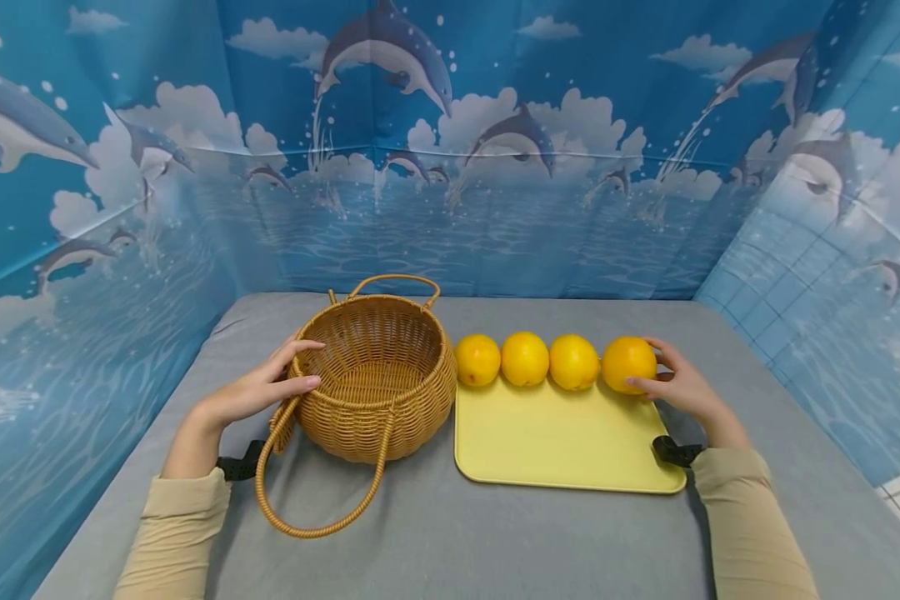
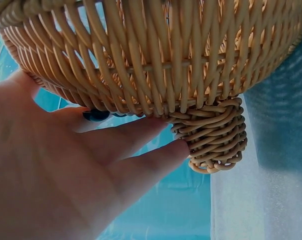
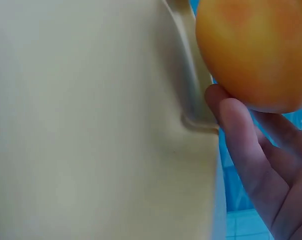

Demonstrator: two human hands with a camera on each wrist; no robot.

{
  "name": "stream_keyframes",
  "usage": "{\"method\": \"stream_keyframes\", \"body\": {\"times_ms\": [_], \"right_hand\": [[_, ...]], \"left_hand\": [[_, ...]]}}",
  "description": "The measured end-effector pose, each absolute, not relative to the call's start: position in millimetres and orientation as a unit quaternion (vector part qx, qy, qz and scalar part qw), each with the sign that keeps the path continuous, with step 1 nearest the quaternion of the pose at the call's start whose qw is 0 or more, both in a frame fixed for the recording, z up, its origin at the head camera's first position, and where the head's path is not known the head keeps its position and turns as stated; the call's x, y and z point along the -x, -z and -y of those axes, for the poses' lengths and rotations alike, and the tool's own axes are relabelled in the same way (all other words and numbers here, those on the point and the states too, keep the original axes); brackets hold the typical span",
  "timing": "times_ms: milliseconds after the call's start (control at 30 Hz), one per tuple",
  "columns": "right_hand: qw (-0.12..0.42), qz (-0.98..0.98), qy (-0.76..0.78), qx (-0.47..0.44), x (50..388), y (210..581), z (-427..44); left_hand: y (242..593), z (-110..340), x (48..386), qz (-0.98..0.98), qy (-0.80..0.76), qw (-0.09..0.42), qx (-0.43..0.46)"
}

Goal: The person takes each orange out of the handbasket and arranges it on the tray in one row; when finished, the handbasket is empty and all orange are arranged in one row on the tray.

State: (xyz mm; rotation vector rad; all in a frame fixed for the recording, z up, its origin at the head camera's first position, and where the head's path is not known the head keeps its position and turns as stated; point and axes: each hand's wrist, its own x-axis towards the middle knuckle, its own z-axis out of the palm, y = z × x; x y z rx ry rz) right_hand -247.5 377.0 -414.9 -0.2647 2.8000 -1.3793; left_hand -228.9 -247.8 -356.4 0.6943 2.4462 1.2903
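Observation:
A round wicker basket [image 1: 378,425] stands on the left, its opening facing up and its woven floor bare. My left hand [image 1: 251,390] rests on its left side, thumb and index finger over the rim. In the left wrist view the other fingers [image 2: 141,172] lie fairly straight against the wicker outside, beside a small woven knob [image 2: 216,135]. My right hand [image 1: 686,387] holds the rightmost orange [image 1: 627,364] between thumb and fingers, over the back right corner of a yellow tray [image 1: 562,442]. Whether this orange still touches the tray I cannot tell.
Three more oranges, a left one [image 1: 478,360], a middle one [image 1: 525,358] and another [image 1: 573,362], line the tray's back edge. One basket handle [image 1: 322,532] hangs toward the front; the other [image 1: 397,277] stands at the back. A dolphin-print curtain [image 1: 457,217] encloses the grey table [image 1: 450,542].

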Motion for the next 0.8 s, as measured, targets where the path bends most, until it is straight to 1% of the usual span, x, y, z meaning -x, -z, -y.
{"method": "stream_keyframes", "body": {"times_ms": [533,800], "right_hand": [[0.0,-0.919,0.388,0.067,249.1,412.2,-370.7],[0.016,-0.924,0.379,0.059,248.6,411.2,-368.9]], "left_hand": [[356.8,247.8,229.2,-0.848,-0.45,0.147,-0.24],[357.3,248.5,230.7,-0.848,-0.449,0.148,-0.238]]}}
